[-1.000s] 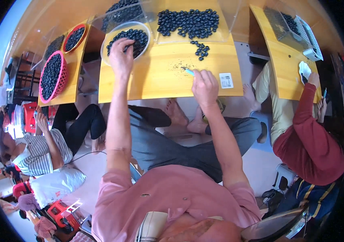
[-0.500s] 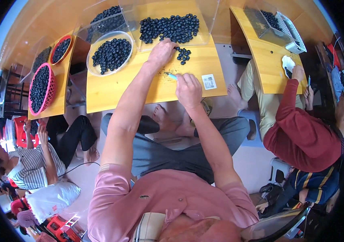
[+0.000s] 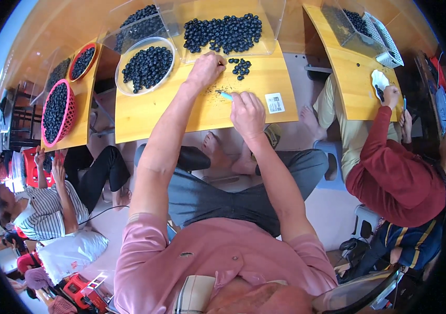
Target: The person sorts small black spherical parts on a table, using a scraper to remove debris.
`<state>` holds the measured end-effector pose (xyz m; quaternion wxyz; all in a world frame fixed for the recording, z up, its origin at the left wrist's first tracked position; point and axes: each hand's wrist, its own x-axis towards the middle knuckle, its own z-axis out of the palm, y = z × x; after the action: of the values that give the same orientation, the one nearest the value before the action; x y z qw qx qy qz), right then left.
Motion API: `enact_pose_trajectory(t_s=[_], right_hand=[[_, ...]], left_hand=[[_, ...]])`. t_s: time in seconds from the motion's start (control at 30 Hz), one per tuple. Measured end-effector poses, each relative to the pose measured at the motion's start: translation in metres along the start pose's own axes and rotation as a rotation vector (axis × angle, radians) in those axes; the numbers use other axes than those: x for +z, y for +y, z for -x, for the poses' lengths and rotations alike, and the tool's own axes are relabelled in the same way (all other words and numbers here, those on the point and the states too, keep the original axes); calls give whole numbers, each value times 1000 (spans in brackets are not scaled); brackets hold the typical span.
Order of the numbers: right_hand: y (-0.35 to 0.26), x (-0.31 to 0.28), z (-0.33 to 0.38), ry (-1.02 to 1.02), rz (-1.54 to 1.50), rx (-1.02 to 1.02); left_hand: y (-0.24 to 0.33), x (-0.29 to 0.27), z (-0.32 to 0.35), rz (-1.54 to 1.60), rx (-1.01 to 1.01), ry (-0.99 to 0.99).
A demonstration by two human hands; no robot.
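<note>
My left hand [image 3: 206, 71] is over the table by the near edge of a clear box, just left of a small cluster of dark round berry-like pieces [image 3: 240, 68]. Its fingers are pinched together, and what they hold, if anything, is too small to make out. Closed round a light-blue pen-like tool [image 3: 226, 96], my right hand [image 3: 248, 113] rests nearer the table's front edge. The tool's tip points left at dark crumbs [image 3: 215, 91] scattered on the yellow tabletop. Beyond my left hand, many more dark round pieces [image 3: 224, 34] are spread in the box.
To the left stands a round clear tub [image 3: 173, 69] filled with dark pieces. A white printed label [image 3: 275, 103] lies right of my right hand. Pink basket [image 3: 69, 118] and red basket [image 3: 93, 51] stand on the left table. Co-workers sit on both sides; one's hand [image 3: 390, 97] is near a white dish [image 3: 379, 79].
My left hand has drawn slightly left, away from the small cluster. My right hand keeps its grip on the tool in nearly the same place. The whole view has shifted a little.
</note>
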<state>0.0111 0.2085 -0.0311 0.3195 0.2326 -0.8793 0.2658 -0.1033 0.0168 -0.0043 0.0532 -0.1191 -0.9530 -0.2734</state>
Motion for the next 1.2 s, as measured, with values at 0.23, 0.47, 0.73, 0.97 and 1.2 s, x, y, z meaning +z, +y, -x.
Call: enact_pose_trajectory(t_s=[0.23, 0.47, 0.73, 0.97, 1.2], right_hand=[[1, 0, 1, -19, 1, 12], [2, 0, 1, -15, 10, 18], [1, 2, 0, -2, 0, 6], [2, 1, 0, -19, 13, 13], [3, 0, 0, -16, 9, 11]], left_hand=[[-2, 4, 4, -7, 46, 100], [-2, -9, 4, -31, 67, 35], [-23, -12, 5, -53, 309, -12], [-18, -12, 9, -92, 137, 27], [-11, -14, 12, -41, -11, -19]])
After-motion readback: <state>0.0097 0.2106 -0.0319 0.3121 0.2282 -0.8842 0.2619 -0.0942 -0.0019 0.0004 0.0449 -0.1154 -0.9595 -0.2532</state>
